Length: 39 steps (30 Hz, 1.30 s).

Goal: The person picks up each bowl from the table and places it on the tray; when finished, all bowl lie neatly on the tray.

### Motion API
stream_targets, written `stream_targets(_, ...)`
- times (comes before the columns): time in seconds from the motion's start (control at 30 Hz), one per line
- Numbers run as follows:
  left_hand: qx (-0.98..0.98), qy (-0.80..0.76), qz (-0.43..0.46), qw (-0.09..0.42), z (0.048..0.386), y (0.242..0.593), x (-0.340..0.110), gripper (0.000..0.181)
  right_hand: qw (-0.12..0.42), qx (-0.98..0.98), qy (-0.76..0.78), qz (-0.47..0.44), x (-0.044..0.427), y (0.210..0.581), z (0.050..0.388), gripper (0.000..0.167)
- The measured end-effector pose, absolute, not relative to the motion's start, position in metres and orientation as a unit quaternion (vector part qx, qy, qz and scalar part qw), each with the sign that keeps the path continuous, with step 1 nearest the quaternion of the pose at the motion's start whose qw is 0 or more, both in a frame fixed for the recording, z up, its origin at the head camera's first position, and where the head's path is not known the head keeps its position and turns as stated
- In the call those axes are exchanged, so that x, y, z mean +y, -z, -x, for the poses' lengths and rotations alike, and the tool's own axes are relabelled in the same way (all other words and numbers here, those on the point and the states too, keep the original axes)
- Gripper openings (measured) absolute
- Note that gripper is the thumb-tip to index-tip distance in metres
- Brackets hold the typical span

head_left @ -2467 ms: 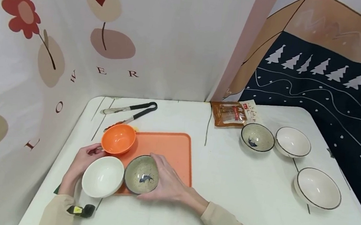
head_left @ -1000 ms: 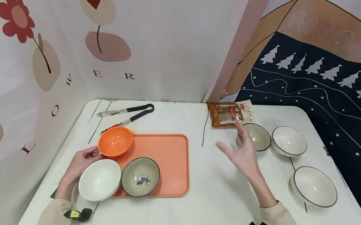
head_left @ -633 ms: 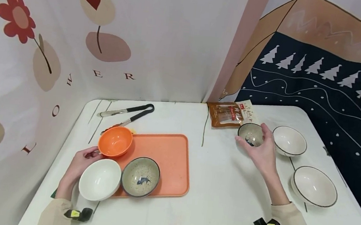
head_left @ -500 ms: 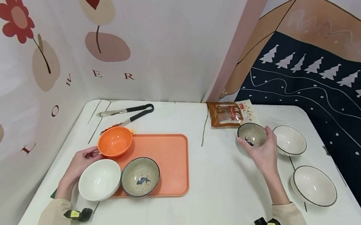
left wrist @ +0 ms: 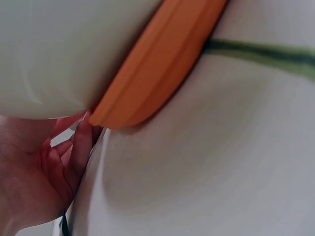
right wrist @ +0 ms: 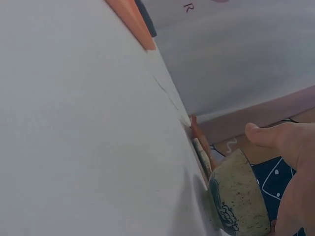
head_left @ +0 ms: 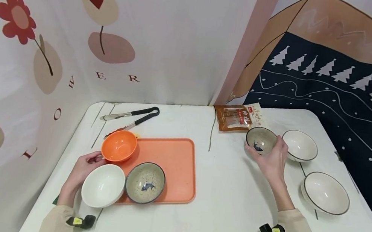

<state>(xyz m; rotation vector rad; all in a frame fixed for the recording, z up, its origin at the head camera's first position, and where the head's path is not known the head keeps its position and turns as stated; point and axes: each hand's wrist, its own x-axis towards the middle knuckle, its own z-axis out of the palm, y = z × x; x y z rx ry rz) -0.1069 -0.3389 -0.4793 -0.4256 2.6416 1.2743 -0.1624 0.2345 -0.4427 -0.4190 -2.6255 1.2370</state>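
Note:
In the head view my right hand curves round the small grey speckled bowl at the back right, thumb at its near left side, fingers at its right. The right wrist view shows that bowl's outer wall beside the thumb. My left hand stays at the left edge of the orange tray, fingers curled at the tray's rim; the white bowl hides part of it. An orange bowl, the white bowl and a larger grey bowl stand along the tray's left side.
Two white dark-rimmed bowls stand at the right. A brown food packet lies behind the small grey bowl. Black-handled tongs lie behind the tray. Hanging cloth encloses the back and left.
My right hand let go of the larger grey bowl on the tray, went right and back, and came round the small grey bowl. The left hand stayed in place.

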Motion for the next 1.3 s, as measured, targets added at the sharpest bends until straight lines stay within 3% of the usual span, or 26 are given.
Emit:
stream_targets(0.6,0.890,-0.428,0.135,0.086,0.108,0.480,-0.341,0.060,0.078,-0.900,-0.401,0.152,0.233,0.446,0.179,0.121)
stream_targets(0.97,0.886,-0.437,0.132,0.081,0.108,0.479,-0.342,0.058,-0.007,-0.908,-0.395,0.142,0.242,0.444,0.189,0.137)
stream_targets(1.3,0.887,-0.437,0.126,0.077,0.106,0.483,-0.342,0.059,0.081,-0.898,-0.407,0.145,0.232,0.460,0.185,0.127)
